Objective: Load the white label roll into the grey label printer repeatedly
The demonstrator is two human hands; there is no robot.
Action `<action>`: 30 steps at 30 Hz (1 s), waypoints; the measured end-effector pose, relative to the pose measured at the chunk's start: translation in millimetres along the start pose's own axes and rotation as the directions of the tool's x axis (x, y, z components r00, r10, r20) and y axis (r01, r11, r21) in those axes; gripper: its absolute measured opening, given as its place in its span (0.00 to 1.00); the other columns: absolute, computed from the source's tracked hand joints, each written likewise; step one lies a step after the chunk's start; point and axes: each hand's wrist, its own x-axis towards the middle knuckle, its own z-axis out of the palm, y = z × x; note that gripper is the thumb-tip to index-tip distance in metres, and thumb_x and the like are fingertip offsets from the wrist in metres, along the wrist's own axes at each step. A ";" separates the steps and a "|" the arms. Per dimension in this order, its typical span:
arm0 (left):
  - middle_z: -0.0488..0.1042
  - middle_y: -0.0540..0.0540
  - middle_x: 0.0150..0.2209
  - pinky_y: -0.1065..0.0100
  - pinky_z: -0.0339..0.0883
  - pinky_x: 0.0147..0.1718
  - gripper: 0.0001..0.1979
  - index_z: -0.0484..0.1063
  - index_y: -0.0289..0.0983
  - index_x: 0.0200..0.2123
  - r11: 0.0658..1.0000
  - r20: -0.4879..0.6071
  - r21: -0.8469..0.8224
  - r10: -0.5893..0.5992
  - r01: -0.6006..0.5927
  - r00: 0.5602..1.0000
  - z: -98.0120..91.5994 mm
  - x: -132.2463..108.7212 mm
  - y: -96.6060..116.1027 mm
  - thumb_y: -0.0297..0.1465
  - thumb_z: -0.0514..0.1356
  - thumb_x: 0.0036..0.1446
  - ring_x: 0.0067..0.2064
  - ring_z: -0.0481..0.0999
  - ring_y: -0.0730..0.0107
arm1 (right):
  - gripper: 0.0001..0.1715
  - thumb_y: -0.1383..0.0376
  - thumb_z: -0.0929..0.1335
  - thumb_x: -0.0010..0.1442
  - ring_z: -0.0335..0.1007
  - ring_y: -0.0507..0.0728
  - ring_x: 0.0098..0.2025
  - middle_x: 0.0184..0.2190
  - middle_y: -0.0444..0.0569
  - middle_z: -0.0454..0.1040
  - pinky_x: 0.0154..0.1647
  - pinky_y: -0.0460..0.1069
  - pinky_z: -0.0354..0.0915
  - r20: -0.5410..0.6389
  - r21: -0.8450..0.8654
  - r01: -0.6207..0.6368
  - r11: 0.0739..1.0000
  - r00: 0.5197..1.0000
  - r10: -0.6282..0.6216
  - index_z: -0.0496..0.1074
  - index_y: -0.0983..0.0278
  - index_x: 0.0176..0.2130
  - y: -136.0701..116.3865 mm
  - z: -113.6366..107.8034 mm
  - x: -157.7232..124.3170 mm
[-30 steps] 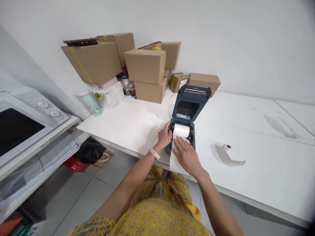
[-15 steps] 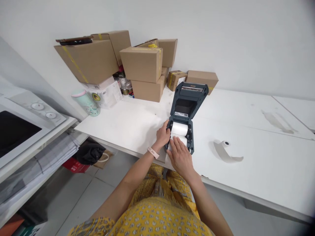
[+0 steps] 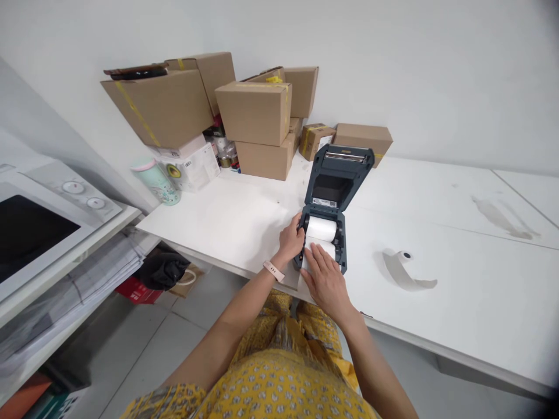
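Observation:
A dark label printer [image 3: 343,250] stands on the white table near its front edge, its lid [image 3: 334,183] tipped up and back. Inside it sits a white paper roll [image 3: 322,228], with paper running from the roll toward me. My left hand [image 3: 291,237] grips the printer's left side, thumb near the roll. My right hand [image 3: 326,282] lies flat on the paper at the printer's front, fingers stretched out. Its palm hides part of the front edge and the strip below.
To the right lies a small used roll [image 3: 405,256] with a curled backing strip. Cardboard boxes [image 3: 253,113] are stacked at the back left. A mint tumbler [image 3: 159,183] stands by a white box [image 3: 194,166]. At far left, a microwave [image 3: 39,215] rests on a shelf.
The view has shifted slightly, so everything sits a little further right. Both hands keep nearly the same place on the printer and paper.

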 end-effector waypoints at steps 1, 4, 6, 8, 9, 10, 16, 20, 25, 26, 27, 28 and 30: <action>0.72 0.45 0.60 0.58 0.62 0.63 0.29 0.61 0.42 0.66 1.000 -0.002 0.000 0.000 0.000 1.000 0.3 0.1 -0.5 0.25 0.51 0.61 0.61 0.72 0.61 | 0.32 0.58 0.59 0.71 0.57 0.66 0.69 0.67 0.60 0.61 0.62 0.61 0.61 0.001 -0.003 0.001 1.000 1.000 -0.001 0.55 0.66 0.69 0.0 0.1 0.1; 0.72 0.45 0.61 0.59 0.63 0.62 0.28 0.61 0.42 0.65 1.000 -0.007 -0.009 0.006 -0.006 1.000 1.3 0.5 -2.4 0.25 0.51 0.61 0.60 0.73 0.62 | 0.31 0.58 0.59 0.70 0.57 0.66 0.68 0.67 0.60 0.61 0.63 0.61 0.60 0.006 -0.012 0.001 1.000 1.000 -0.001 0.58 0.67 0.67 -0.1 0.2 0.4; 0.73 0.46 0.60 0.60 0.63 0.62 0.28 0.61 0.42 0.65 1.000 -0.010 -0.013 0.005 -0.005 1.000 1.6 0.6 -3.3 0.26 0.52 0.62 0.60 0.73 0.62 | 0.30 0.58 0.59 0.70 0.57 0.66 0.68 0.67 0.60 0.62 0.63 0.61 0.60 0.005 -0.014 -0.002 1.000 1.000 0.002 0.59 0.67 0.67 -0.4 0.2 0.6; 0.73 0.47 0.60 0.60 0.63 0.61 0.28 0.61 0.43 0.65 1.000 -0.013 -0.015 -0.001 0.001 1.000 1.6 0.4 -3.6 0.26 0.52 0.62 0.59 0.74 0.62 | 0.31 0.58 0.60 0.70 0.58 0.67 0.68 0.67 0.60 0.62 0.62 0.61 0.60 0.004 -0.015 -0.009 1.000 1.000 0.010 0.59 0.67 0.67 -0.7 0.3 0.6; 0.73 0.47 0.59 0.60 0.64 0.61 0.28 0.62 0.43 0.65 1.000 -0.015 -0.016 -0.008 0.008 1.000 1.6 0.3 -3.6 0.26 0.52 0.62 0.59 0.74 0.62 | 0.31 0.58 0.60 0.70 0.58 0.67 0.68 0.67 0.60 0.62 0.62 0.61 0.60 0.002 -0.017 -0.012 1.000 1.000 0.012 0.59 0.67 0.67 -0.7 0.5 0.6; 0.74 0.46 0.59 0.60 0.64 0.61 0.28 0.62 0.42 0.65 1.000 -0.015 -0.016 -0.014 0.014 1.000 1.5 0.2 -3.6 0.26 0.52 0.62 0.59 0.74 0.62 | 0.31 0.58 0.60 0.70 0.57 0.67 0.68 0.67 0.60 0.62 0.62 0.61 0.60 0.002 -0.019 -0.009 1.000 1.000 0.010 0.59 0.67 0.67 -0.8 0.6 0.5; 0.74 0.45 0.59 0.60 0.64 0.61 0.27 0.63 0.41 0.64 0.999 -0.016 -0.019 -0.027 0.027 1.000 1.9 0.1 -4.0 0.26 0.52 0.62 0.59 0.74 0.62 | 0.34 0.59 0.59 0.70 0.54 0.67 0.70 0.67 0.61 0.60 0.69 0.66 0.46 0.019 -0.010 -0.003 1.000 1.000 0.003 0.52 0.65 0.70 -3.7 0.4 0.4; 0.73 0.46 0.60 0.61 0.64 0.61 0.27 0.63 0.42 0.64 0.999 -0.020 -0.027 -0.031 0.030 0.999 1.4 0.1 -3.2 0.26 0.52 0.61 0.60 0.73 0.62 | 0.33 0.59 0.58 0.70 0.54 0.68 0.69 0.68 0.62 0.59 0.69 0.70 0.41 0.037 -0.025 -0.039 0.999 0.999 0.040 0.52 0.65 0.70 -9.0 0.5 1.7; 0.73 0.45 0.60 0.60 0.63 0.61 0.27 0.63 0.41 0.64 0.999 -0.015 -0.027 -0.023 0.022 1.000 1.9 0.5 -3.6 0.26 0.52 0.61 0.60 0.73 0.61 | 0.36 0.58 0.61 0.68 0.52 0.70 0.70 0.68 0.64 0.58 0.68 0.68 0.45 0.059 -0.053 -0.033 0.998 0.998 0.036 0.53 0.69 0.69 -11.0 3.0 2.5; 0.73 0.45 0.60 0.59 0.63 0.61 0.27 0.63 0.41 0.64 1.000 -0.018 -0.025 -0.019 0.019 1.000 2.3 0.7 -4.3 0.26 0.52 0.61 0.60 0.73 0.61 | 0.36 0.58 0.61 0.68 0.52 0.70 0.70 0.68 0.64 0.58 0.68 0.68 0.46 0.061 -0.058 -0.027 0.998 0.998 0.030 0.53 0.70 0.69 -10.5 3.3 2.3; 0.73 0.45 0.59 0.59 0.64 0.61 0.27 0.63 0.41 0.64 1.000 -0.022 -0.026 -0.014 0.014 1.000 2.7 0.9 -5.0 0.26 0.52 0.61 0.59 0.73 0.61 | 0.37 0.58 0.62 0.67 0.52 0.70 0.70 0.68 0.64 0.58 0.68 0.67 0.47 0.062 -0.062 -0.020 0.998 0.998 0.024 0.52 0.70 0.69 -9.7 3.3 2.0; 0.74 0.46 0.59 0.59 0.64 0.61 0.27 0.63 0.42 0.64 1.000 -0.026 -0.030 -0.009 0.008 1.000 3.1 1.0 -5.7 0.26 0.52 0.61 0.59 0.74 0.62 | 0.37 0.57 0.62 0.67 0.52 0.70 0.70 0.68 0.64 0.58 0.68 0.66 0.47 0.064 -0.065 -0.013 0.998 0.998 0.017 0.52 0.70 0.69 -8.7 3.0 1.7; 0.74 0.47 0.59 0.60 0.64 0.61 0.27 0.63 0.43 0.64 0.999 -0.030 -0.039 -0.004 0.003 1.000 3.6 0.9 -6.7 0.26 0.51 0.61 0.59 0.74 0.63 | 0.38 0.56 0.62 0.67 0.52 0.70 0.70 0.68 0.64 0.58 0.69 0.66 0.47 0.068 -0.067 0.001 0.998 0.998 0.004 0.52 0.70 0.69 -6.5 1.9 0.9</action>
